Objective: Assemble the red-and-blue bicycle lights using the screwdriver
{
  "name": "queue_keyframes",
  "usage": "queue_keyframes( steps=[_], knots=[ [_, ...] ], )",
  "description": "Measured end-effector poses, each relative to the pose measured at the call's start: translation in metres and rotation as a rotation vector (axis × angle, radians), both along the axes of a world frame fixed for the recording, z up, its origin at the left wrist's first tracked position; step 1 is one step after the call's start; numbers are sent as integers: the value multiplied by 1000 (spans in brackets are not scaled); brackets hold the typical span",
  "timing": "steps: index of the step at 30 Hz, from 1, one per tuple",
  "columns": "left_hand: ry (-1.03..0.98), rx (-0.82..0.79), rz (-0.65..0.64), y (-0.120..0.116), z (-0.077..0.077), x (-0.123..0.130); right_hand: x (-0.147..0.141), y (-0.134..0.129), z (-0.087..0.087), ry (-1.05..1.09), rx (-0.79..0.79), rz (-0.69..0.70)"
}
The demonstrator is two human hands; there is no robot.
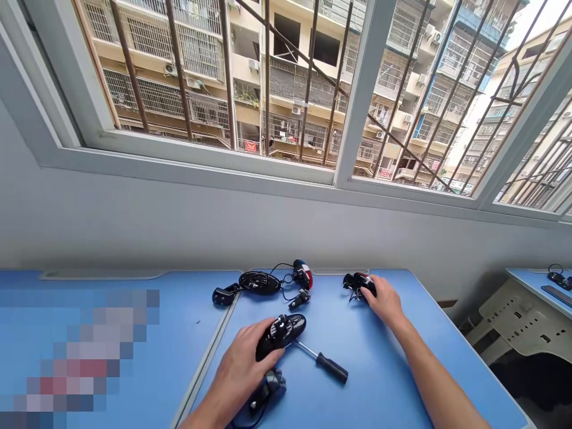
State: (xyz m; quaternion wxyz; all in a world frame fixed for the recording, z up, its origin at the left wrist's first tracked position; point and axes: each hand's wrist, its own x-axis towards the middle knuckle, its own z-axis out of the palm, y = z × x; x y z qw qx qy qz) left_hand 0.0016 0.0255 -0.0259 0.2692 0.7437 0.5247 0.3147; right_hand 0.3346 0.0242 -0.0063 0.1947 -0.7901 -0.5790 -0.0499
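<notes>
- A white-framed window (364,89) with dark metal bars (308,89) looks out on tall cream apartment blocks (187,59), above a pale grey painted wall (268,238).
- A flat blue bench (370,369) fills the lower view, with a pale seam across it; a pixelated patch (80,357) hides part of its left side. A second blue desk (531,280) with a beige plastic frame (509,322) stands off to the right.
- The left hand (239,378) is curled closed around a glossy black computer mouse (286,328), its fingers wrapped over the top.
- The right hand (386,304) is narrowly cupped over a small black-and-red mouse part (360,285) near the bench's far edge.
- A black-handled screwdriver (331,367) lies on the bench, its steel shaft running up to the mouse; whether the tip touches is hidden.
- A dark mouse piece (268,390) sits just below the left hand.
- Farther off lie a black oval mouse shell (259,282), a black, red and white mouse part (302,274), and a small black fragment (299,299), with a thin black cable (281,268) looping between them.
- The mouse looks light, stiff and slippery; its sides seem the safest hold, and its thin shells may be fragile.
</notes>
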Motion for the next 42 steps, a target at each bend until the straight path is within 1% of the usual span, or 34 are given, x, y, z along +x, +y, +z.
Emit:
queue_keyframes(
  steps=[4, 8, 11, 15, 17, 19, 22, 23, 24, 26, 28, 31, 33, 36, 39, 41, 42],
  knots=[
    [10, 23, -13, -1, -2, 0, -38, 16, 8, -26, -14, 56],
    [7, 40, -30, -2, -4, 1, -63, 28, 9, -34, -11, 95],
    [-1, 37, -39, -3, -5, 1, -70, 33, 6, -33, -2, 124],
    [-5, 35, -42, -4, -3, 1, -68, 31, 8, -33, 3, 172],
    [1, 31, -41, -4, -1, 2, -66, 21, 13, -35, 14, 189],
    [8, 23, -42, -6, 4, 3, -67, 3, 20, -34, 27, 223],
    [9, 25, -54, -10, 11, 4, -76, -37, 25, -25, 2, 364],
    [11, 29, -58, -11, 13, 5, -80, -51, 24, -32, -41, 469],
    [14, 32, -61, -12, 14, 5, -84, -65, 23, -54, -93, 558],
    [19, 32, -57, -13, 16, 5, -92, -87, 16, -106, -173, 621],
    [18, 22, -49, -13, 15, 6, -97, -100, 7, -137, -200, 618],
    [6, 11, -50, -13, 13, 7, -93, -105, -9, -130, -144, 553],
    [-4, 7, -46, -14, 13, 7, -84, -105, -17, -51, -77, 537],
    [-50, -16, -30, -15, 14, 7, -64, -102, -22, 212, -12, 505],
    [-153, -75, -29, -15, 18, 6, -46, -97, -15, 584, -32, 383],
    [-239, -118, -37, -14, 20, 5, -39, -92, -5, 820, -7, 330],
    [-270, -136, -35, -13, 21, 4, -38, -90, 0, 903, 21, 319]
  ],
)
